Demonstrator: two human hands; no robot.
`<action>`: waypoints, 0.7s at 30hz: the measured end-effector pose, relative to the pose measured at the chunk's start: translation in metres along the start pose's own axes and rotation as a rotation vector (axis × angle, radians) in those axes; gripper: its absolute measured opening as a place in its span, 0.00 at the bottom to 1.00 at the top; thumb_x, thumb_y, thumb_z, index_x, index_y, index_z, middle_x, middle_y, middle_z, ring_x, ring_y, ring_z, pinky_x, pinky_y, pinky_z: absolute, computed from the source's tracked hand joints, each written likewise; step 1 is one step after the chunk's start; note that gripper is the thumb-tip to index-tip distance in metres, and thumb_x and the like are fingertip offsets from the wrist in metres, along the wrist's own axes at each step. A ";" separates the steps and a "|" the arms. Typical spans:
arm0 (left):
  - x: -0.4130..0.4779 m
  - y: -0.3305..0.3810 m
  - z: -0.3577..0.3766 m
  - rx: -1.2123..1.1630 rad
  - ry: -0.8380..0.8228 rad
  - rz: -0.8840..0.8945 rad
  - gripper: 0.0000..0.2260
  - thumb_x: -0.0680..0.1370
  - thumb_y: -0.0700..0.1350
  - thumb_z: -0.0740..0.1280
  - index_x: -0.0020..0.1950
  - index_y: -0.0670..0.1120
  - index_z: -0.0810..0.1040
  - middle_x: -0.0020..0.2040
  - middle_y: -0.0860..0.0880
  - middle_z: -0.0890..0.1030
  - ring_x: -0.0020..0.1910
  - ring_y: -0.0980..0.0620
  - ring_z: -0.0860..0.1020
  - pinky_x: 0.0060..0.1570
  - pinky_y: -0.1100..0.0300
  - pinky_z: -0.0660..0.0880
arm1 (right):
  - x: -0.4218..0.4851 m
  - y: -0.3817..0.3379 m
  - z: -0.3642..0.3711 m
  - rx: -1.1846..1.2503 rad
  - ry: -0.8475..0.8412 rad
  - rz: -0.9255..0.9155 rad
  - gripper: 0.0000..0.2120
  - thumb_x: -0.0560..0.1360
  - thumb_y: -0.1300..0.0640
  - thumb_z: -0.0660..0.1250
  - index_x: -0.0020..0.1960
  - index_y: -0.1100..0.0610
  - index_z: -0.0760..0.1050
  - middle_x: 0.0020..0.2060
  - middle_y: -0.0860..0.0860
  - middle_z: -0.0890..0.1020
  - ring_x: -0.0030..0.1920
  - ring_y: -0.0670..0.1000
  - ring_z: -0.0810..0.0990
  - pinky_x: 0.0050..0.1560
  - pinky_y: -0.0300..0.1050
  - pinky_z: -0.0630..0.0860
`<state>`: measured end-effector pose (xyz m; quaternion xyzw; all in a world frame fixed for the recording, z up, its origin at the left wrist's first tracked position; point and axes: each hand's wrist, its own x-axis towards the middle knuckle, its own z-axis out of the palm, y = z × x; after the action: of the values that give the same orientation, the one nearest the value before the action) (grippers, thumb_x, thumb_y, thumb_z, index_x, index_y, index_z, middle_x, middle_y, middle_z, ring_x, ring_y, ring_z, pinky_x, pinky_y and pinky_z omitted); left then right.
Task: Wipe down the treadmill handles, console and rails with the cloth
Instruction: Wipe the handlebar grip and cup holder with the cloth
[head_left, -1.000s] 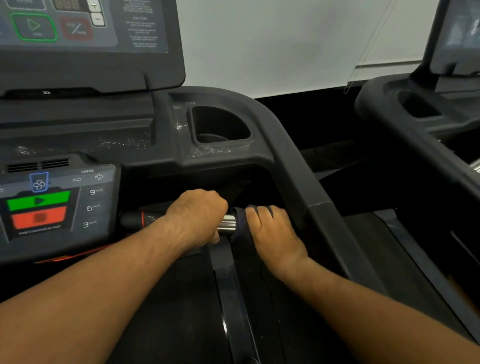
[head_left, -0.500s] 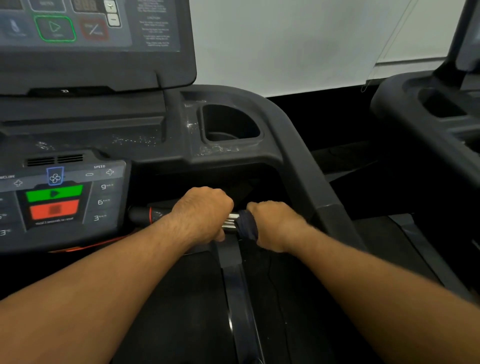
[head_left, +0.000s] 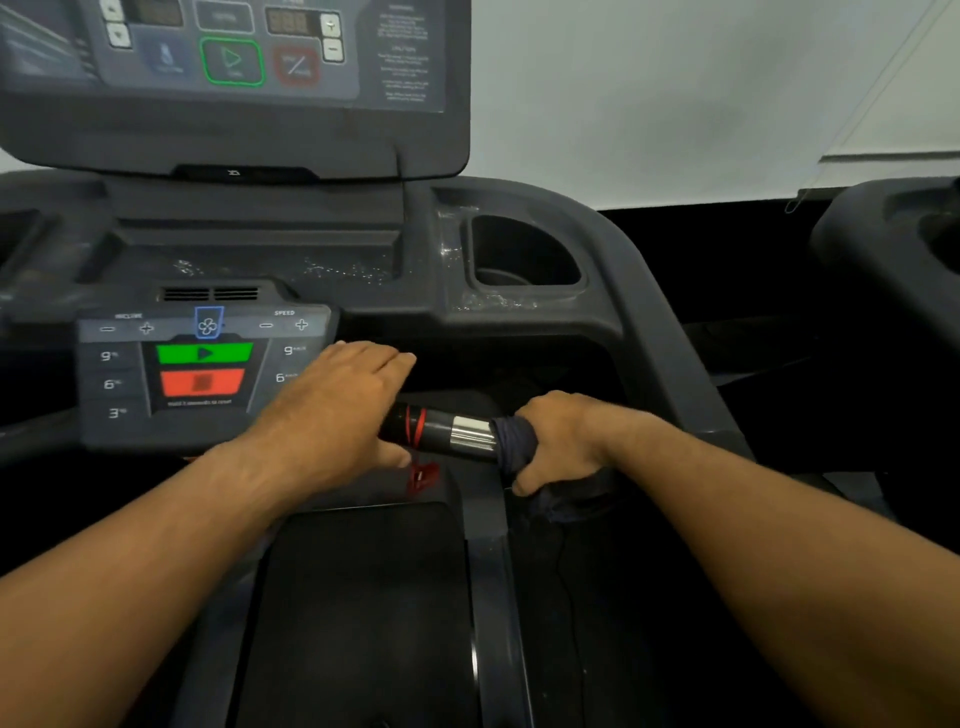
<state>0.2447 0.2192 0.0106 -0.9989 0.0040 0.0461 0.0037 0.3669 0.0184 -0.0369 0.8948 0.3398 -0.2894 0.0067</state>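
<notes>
A black treadmill handle with red stripes and a shiny metal band runs across the middle of the head view. My right hand is closed around its right part, with a dark blue cloth wrapped between palm and handle; more cloth hangs below my fist. My left hand lies flat, fingers stretched out, over the handle's left end beside the lower console, holding nothing. The upper console screen stands behind. The right side rail curves down past my right hand.
A cup holder sits in the dusty console tray, with white specks around it. A red safety clip hangs under the handle. The dark belt lies below. A second treadmill stands at the right edge.
My left hand has let go of the handle and opened flat, baring the red-striped section. My right hand with the cloth has shifted right along the handle. The view has swung leftward.
</notes>
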 end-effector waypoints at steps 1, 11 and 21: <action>-0.005 -0.004 -0.002 -0.036 -0.002 0.000 0.44 0.71 0.61 0.73 0.79 0.49 0.55 0.77 0.52 0.62 0.76 0.52 0.58 0.74 0.60 0.51 | 0.003 -0.005 0.000 0.013 0.016 -0.024 0.22 0.60 0.34 0.74 0.47 0.45 0.74 0.41 0.44 0.80 0.41 0.48 0.80 0.45 0.47 0.80; -0.016 -0.007 0.008 -0.091 0.026 0.078 0.40 0.74 0.59 0.70 0.80 0.49 0.55 0.78 0.52 0.60 0.78 0.54 0.53 0.72 0.65 0.40 | 0.005 -0.019 0.051 -0.428 0.686 -0.343 0.41 0.68 0.44 0.75 0.73 0.62 0.65 0.63 0.59 0.77 0.54 0.59 0.81 0.53 0.53 0.80; -0.020 0.010 -0.007 0.006 0.032 -0.063 0.31 0.77 0.48 0.67 0.77 0.48 0.59 0.75 0.51 0.65 0.75 0.52 0.62 0.73 0.58 0.57 | 0.006 -0.054 0.021 0.014 0.442 -0.071 0.37 0.62 0.18 0.56 0.51 0.48 0.72 0.41 0.45 0.78 0.40 0.49 0.79 0.45 0.50 0.79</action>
<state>0.2254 0.2089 0.0196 -0.9991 -0.0274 0.0299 0.0080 0.3269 0.0593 -0.0474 0.9239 0.3625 -0.0889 -0.0842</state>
